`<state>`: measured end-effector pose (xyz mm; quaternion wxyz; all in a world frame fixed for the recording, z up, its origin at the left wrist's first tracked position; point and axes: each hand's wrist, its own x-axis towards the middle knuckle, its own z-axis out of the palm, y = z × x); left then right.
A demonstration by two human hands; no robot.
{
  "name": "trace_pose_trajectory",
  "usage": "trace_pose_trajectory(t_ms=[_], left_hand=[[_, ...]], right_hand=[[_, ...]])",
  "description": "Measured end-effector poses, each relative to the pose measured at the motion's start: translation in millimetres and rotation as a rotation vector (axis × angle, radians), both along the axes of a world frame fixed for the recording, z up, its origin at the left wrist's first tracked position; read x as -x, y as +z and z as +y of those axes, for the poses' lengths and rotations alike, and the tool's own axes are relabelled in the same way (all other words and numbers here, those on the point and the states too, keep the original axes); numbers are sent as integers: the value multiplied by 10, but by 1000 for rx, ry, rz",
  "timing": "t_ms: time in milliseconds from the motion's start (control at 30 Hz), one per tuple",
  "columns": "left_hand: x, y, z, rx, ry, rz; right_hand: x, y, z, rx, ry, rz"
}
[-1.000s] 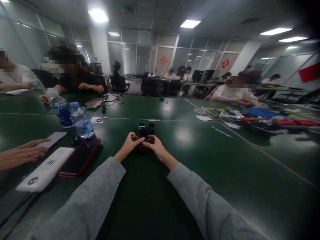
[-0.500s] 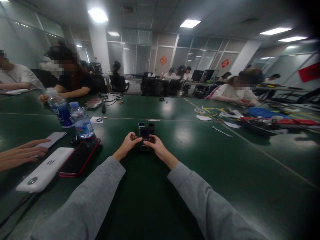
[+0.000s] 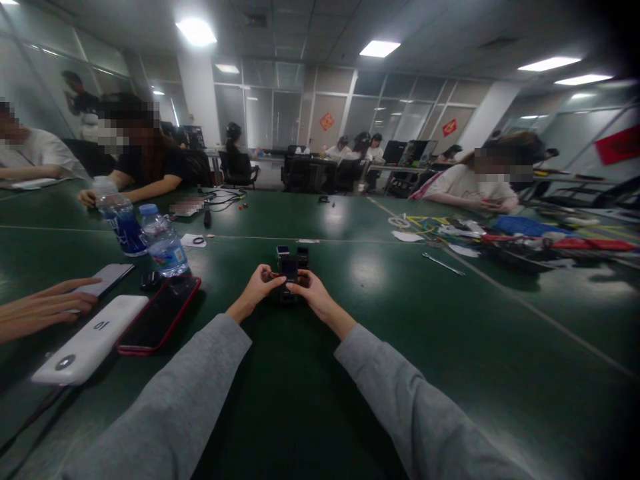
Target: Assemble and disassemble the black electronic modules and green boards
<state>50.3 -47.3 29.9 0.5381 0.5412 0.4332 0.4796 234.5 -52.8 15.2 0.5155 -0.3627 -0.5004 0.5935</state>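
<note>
Straight ahead on the green table, a small black device with a dark screen (image 3: 289, 267) stands between my hands. My left hand (image 3: 257, 287) grips its left side, the thumb reaching across the front. From the other side my right hand (image 3: 314, 292) holds it with bent fingers, its thumb also on the front below the screen. Just behind it are a small pale-edged gadget with a screen (image 3: 283, 251) and a small black gadget (image 3: 303, 253). The device's exact kind and its underside are too dark to make out.
To my left lie a red-edged phone (image 3: 161, 313) and a white power bank (image 3: 95, 340). Another person's hand (image 3: 50, 307) rests on a phone. Two bottles, one a water bottle (image 3: 164, 243), stand beyond. A wrench (image 3: 443, 264) and piled cables (image 3: 425, 223) lie right.
My hands keep their grip on the black device and barely move. A standing person has come into view at the back left.
</note>
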Motion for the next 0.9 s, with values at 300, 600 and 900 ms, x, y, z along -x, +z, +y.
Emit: trace_pose_trajectory(t_ms=[300, 600, 900], left_hand=[[-13, -2, -22, -45, 41, 37], [-23, 16, -43, -83, 68, 99], [-38, 16, -37, -110, 117, 185]], right_hand=[[2, -4, 8, -8, 9, -18], [19, 54, -33, -14, 13, -23], [31, 34, -35, -39, 28, -39]])
